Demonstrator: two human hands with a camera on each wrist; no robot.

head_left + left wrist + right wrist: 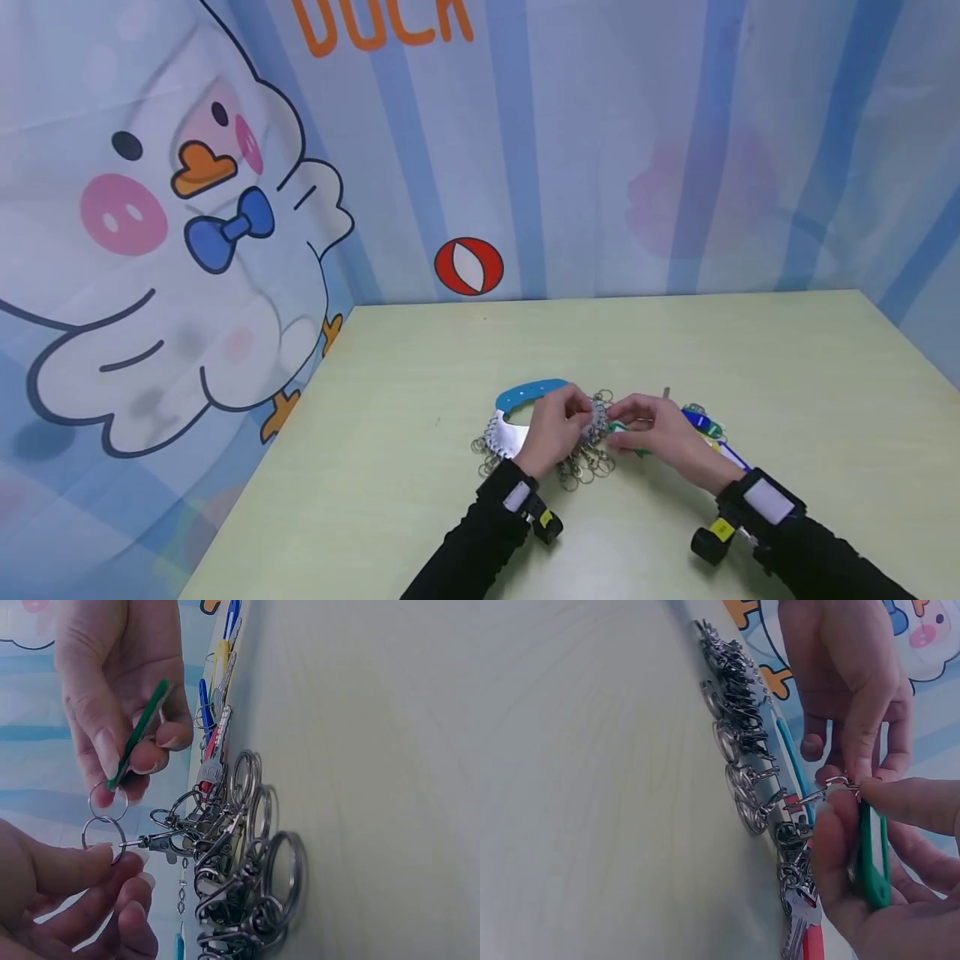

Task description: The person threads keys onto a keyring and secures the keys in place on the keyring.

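Observation:
My left hand (553,432) pinches a metal key ring (103,819) between thumb and fingertips. That ring is attached to a small swivel clasp (160,842) hanging from a large holder with a blue curved band (531,391) and a white plate (512,437). Facing it, my right hand (663,429) holds a green key tag (874,859) with a white label. The tag's thinner ring (91,801) meets or overlaps the left hand's ring; whether they are linked I cannot tell. Fingers partly cover the tag in the head view.
Several other clasps with rings (289,877) fan out from the holder onto the pale table (375,500). Right of the holder lie keys (801,919) with coloured tags, among them a blue tag (699,419). A patterned cloth (600,167) stands behind the table.

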